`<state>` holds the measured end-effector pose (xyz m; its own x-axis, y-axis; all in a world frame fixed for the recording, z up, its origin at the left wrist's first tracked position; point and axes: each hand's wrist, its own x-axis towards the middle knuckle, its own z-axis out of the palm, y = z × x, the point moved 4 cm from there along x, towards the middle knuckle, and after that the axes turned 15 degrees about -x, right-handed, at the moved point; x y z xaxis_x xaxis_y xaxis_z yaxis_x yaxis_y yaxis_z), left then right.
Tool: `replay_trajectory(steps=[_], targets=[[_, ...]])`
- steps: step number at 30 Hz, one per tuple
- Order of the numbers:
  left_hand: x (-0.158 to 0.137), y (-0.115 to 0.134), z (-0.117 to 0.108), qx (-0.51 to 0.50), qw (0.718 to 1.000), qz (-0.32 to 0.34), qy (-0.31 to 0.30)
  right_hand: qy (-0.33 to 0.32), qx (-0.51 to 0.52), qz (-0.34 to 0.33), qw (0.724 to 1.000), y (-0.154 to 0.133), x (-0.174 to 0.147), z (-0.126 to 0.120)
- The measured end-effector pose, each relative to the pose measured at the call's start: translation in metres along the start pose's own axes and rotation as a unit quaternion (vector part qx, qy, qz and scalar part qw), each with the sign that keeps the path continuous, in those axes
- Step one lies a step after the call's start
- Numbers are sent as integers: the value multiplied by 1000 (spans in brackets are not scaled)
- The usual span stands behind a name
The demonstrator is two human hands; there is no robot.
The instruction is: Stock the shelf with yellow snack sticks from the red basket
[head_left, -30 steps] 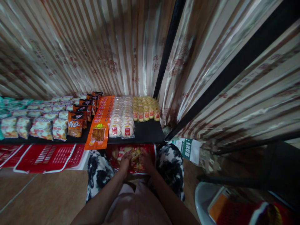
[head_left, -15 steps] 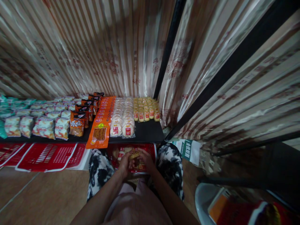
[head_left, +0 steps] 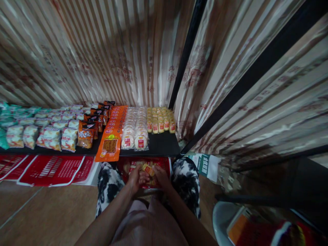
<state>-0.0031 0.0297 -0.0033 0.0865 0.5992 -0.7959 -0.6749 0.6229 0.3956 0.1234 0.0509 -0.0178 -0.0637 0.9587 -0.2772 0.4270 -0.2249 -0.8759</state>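
Between my two hands, over the red basket (head_left: pixel 169 167), is a small yellow snack packet (head_left: pixel 148 169) with a red label turned up. My left hand (head_left: pixel 138 177) has its thumb at the packet's left end, its other fingers curled below. The right hand (head_left: pixel 161 176) pinches the packet's right end. More packets lie in the basket, partly hidden by my hands. On the black shelf (head_left: pixel 164 145) just ahead stand rows of similar yellow packets (head_left: pixel 161 126). Left of them are clear-wrapped round white crackers (head_left: pixel 140 141) with red labels.
Farther left on the shelf are orange flat packs (head_left: pixel 109 145), orange-black bags (head_left: pixel 85 135) and white bags (head_left: pixel 48 138). Another red basket (head_left: pixel 56 171) sits below. Black posts (head_left: pixel 188 51) and a curtain (head_left: pixel 133 51) rise behind. A pale tub (head_left: pixel 220 222) stands at lower right.
The yellow packet has been turned between my fingers, so its red label now faces up. My left hand has shifted slightly left. The shelf goods stay in place.
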Motion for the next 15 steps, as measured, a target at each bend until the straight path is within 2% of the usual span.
replay_trajectory(steps=[5, 9, 12, 15], targets=[[-8, 3, 5, 17, 999, 24, -17, 19, 8, 15, 1000, -2, 2, -7], [-11, 5, 6, 48, 998, 16, -43, 10, 26, 34, 999, -5, 3, -15], [-12, 8, 7, 56, 996, 10, -69, -21, 48, 40, 998, -15, 3, -25], [-18, 10, 12, 41, 992, -10, -116, -81, 58, 18, 995, -31, 2, -36]])
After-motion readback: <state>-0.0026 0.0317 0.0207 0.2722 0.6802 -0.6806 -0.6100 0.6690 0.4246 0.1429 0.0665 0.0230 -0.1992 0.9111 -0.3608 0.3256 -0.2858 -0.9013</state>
